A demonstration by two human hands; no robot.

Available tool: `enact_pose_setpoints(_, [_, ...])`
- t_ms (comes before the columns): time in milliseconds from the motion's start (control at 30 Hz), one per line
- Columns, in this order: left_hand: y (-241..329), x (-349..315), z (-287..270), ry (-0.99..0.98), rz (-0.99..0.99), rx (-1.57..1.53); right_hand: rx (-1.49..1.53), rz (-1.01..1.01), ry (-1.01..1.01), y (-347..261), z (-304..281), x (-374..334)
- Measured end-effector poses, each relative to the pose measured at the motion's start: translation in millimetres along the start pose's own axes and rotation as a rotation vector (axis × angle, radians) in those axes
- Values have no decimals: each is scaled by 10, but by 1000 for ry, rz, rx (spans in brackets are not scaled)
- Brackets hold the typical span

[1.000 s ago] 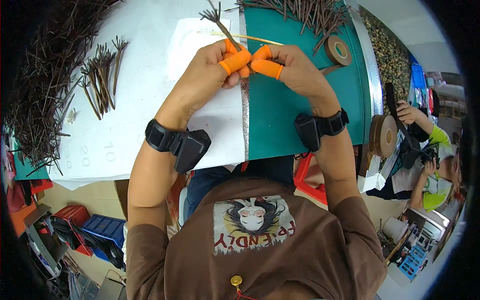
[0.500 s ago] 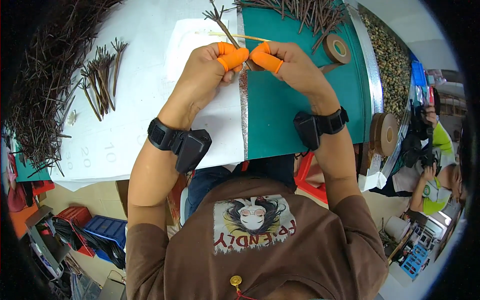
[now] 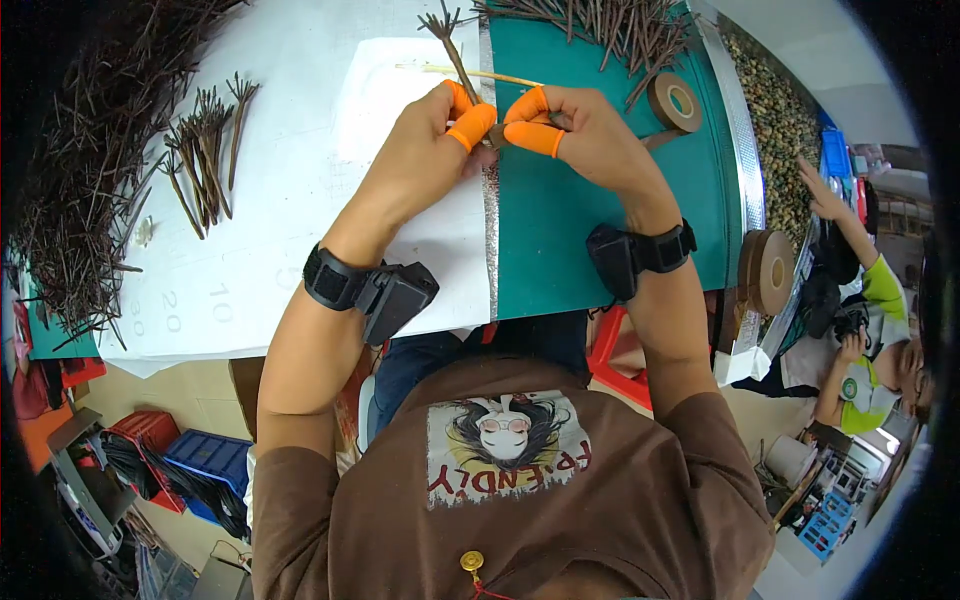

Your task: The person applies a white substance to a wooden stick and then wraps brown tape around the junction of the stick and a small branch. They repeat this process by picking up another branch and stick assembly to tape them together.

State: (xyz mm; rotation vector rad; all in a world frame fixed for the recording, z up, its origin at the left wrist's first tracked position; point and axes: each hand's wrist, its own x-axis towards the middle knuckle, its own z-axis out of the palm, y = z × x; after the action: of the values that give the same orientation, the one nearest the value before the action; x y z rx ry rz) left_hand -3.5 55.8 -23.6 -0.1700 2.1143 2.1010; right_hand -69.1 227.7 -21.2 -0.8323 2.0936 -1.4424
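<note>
Brown twigs (image 3: 80, 190) are lying in a big loose heap far out to the left of the left hand, spilling over the edge of the table (image 3: 280, 250). Between that heap and the left hand, a small bunch of sorted stems (image 3: 205, 160) is resting on the white sheet covering this half of the table.

The left hand (image 3: 425, 150) is closing around a thin dark stem (image 3: 455, 55), with thumb and forefinger wearing orange finger covers (image 3: 470, 125) and pinching its lower end. The stem is rising up and away from the hand, tilted slightly left, and is ending in a small forked tip. A pale thin stick (image 3: 470, 73) is lying flat on the sheet just beyond the fingertips. A black wrist device (image 3: 375, 290) is strapped on the left forearm.

The right hand (image 3: 580, 130) is meeting the left almost fingertip to fingertip, its covered fingers pinching the same stem end from the other side over the seam where the white sheet gives way to a green mat (image 3: 590, 230). A matching black band (image 3: 635, 255) is sitting on the right wrist.

Beyond the right hand, more stems (image 3: 610, 25) are piling up at the far edge of the mat. Just to its right, a roll of brown tape (image 3: 675, 100) is lying flat, and another, larger roll (image 3: 765, 270) is standing near the right wrist at the table's rim. Further right, another person (image 3: 860, 330) in a green-sleeved top is working.
</note>
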Motion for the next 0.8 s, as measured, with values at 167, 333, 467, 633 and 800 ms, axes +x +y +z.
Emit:
enact_pose_setpoints(167, [-18, 9, 1, 20, 73, -133, -133, 28, 58, -35, 11, -9])
enact_pose_setpoints(333, [-18, -13, 5, 20, 192, -32, -67, 11, -20, -85, 5, -37])
enact_pose_setpoints(467, [-9, -26, 14, -14, 237, -67, -156, -42, -33, -49, 57, -41])
enact_pose_setpoints(633, [-63, -33, 123, 64, 453, 25, -407, -143, 64, -64, 136, -5])
enact_pose_setpoints(800, [54, -98, 182, -47, 479, -247, -117, -134, 208, 171, -56, 96])
